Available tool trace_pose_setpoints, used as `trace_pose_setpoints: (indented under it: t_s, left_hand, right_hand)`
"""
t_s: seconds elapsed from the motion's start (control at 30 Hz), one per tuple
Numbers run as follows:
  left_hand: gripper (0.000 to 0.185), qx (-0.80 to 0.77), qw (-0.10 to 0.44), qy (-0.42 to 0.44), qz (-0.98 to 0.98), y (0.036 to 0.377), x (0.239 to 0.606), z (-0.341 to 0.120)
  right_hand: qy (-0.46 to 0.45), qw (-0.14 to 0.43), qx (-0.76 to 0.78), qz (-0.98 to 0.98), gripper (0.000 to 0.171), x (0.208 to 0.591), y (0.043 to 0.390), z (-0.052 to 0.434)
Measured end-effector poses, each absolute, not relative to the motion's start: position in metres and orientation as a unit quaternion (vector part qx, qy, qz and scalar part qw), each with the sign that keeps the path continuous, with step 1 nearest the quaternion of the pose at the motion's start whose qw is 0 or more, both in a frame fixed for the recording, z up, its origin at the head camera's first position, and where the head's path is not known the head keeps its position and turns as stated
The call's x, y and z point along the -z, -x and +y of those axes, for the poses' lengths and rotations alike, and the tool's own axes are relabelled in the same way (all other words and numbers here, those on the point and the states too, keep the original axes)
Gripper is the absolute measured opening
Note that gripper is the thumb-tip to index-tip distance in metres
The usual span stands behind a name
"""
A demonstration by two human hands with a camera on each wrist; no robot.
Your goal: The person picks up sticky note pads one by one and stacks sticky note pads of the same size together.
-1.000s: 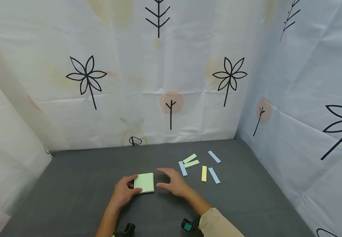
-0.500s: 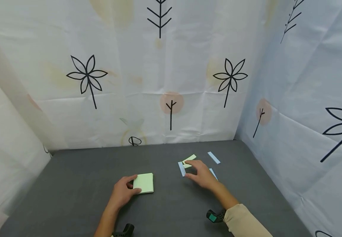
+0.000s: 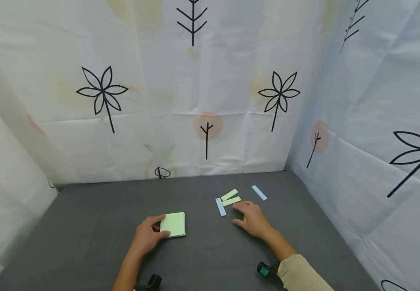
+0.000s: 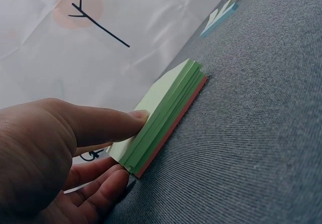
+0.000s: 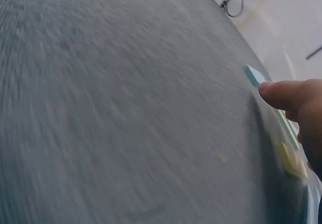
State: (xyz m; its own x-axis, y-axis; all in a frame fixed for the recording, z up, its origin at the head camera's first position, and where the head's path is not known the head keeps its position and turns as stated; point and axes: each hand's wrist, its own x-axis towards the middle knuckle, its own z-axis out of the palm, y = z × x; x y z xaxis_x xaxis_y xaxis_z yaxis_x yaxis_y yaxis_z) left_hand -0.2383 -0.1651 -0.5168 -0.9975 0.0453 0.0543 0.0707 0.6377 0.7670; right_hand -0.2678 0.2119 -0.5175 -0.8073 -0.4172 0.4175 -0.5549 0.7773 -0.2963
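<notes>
Head view: green notepad [image 3: 174,224] pinched by left hand [image 3: 147,235], with loosely spread right hand [image 3: 254,221] and paper strips [image 3: 220,207] seen right of notepad.

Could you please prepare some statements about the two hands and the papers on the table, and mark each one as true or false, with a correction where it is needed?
1. The left hand holds the green pad. True.
2. The pad's bottom layer is blue. False: the bottom layer is reddish.
3. Two green strips lie beside a blue strip. True.
4. The right hand also holds the pad. False: the right hand is away from it, near the yellow strip.
5. The table is grey. True.
</notes>
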Motion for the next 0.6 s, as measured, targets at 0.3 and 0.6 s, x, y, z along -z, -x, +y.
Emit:
trace_pose_setpoints:
  t_s: [0.3, 0.6]
  left_hand:
    - [0.059, 0.426, 0.011, 0.029, -0.904, 0.237, 0.515, -0.166]
    - [0.059, 0.428, 0.013, 0.039, -0.903, 0.237, 0.513, -0.165]
  right_hand:
    - [-0.290, 0.189, -0.166, -0.923, 0.043, 0.523, 0.272, 0.183]
    - [-0.299, 0.182, -0.151, -0.924, 0.031, 0.524, 0.274, 0.165]
